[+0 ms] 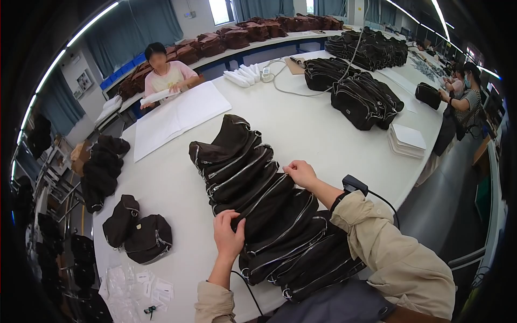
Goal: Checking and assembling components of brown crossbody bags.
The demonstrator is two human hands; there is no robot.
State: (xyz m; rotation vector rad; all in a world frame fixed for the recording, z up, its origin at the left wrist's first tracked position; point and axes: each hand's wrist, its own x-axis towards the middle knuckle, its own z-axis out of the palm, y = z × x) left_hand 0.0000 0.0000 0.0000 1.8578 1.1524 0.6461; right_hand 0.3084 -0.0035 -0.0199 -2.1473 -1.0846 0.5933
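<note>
White table (180, 185), sheet (186, 119) beyond dark bags (283, 220); right hand (302, 173) tight on one, left hand (228, 238): unclear grip

Person's L forearm (219, 273) is rising near-vert. from the lower edge, bare btwn the wrist and the tan L sleeve (214, 301), which is sitting rolled back. L grip (228, 232) is showing its back, fingers bending inward, thumb standing apart from them on the R side. R sleeve (398, 258), also tan & rolled, is covering most of the R arm, slanting up-left from lower R. R forearm (325, 192) is showing bare nr the wrist. R grip (300, 173) is sitting farther fwd than the L, pointing L w/ fingers curling; fingertip contact too small to tell.
</note>
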